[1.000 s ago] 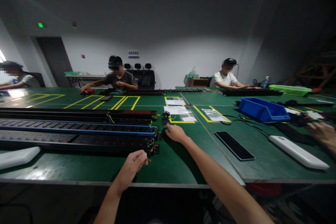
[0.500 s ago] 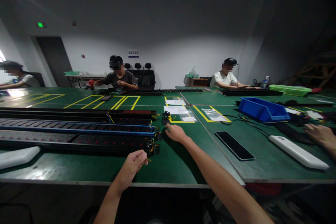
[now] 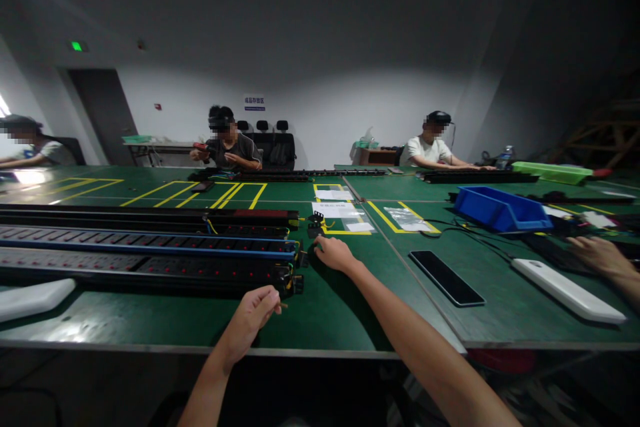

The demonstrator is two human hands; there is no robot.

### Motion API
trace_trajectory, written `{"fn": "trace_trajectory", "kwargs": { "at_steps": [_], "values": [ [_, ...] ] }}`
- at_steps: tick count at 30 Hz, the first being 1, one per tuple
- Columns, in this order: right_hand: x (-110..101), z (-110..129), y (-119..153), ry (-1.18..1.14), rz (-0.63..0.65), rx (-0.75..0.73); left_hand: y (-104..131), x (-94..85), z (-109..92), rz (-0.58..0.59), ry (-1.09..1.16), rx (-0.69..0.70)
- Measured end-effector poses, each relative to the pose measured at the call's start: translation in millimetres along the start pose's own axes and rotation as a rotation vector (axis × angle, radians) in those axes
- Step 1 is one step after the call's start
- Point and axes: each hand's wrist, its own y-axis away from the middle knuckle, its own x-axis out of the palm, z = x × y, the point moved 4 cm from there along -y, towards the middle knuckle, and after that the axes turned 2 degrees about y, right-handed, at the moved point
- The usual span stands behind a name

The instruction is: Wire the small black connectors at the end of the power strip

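My left hand (image 3: 253, 320) is closed at the table's front edge. A thin, small brownish piece (image 3: 284, 306) pokes out from its fingertips; its kind is too small to make out. Just beyond lie several long black socket strips (image 3: 200, 273), one with a blue edge, with wires and black end pieces at their right ends. My right hand (image 3: 336, 255) rests on the green table, its fingers loosely bent and slightly apart, with nothing visible in them. Its fingertips are beside small black bracket-like parts (image 3: 315, 225) with yellow wires.
A dark-screened phone (image 3: 447, 278), a white power-bank-like block (image 3: 567, 290) and a blue bin (image 3: 503, 210) are on the right. A co-worker's hand (image 3: 605, 259) reaches in there. Another white block (image 3: 37, 300) lies at left. People sit across the table (image 3: 280, 190).
My hands have stayed in place. The co-worker's hand on the right has shifted a little left. Across the table, a person has drawn a red tool in toward the body.
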Motion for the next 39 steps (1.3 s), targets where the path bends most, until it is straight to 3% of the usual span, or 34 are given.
{"fn": "trace_trajectory", "kwargs": {
  "at_steps": [39],
  "values": [
    [3.6, -1.1, -1.5, 0.027, -0.022, -0.012, -1.2, 0.0, 1.7, 0.017, -0.007, 0.022]
  ]
}}
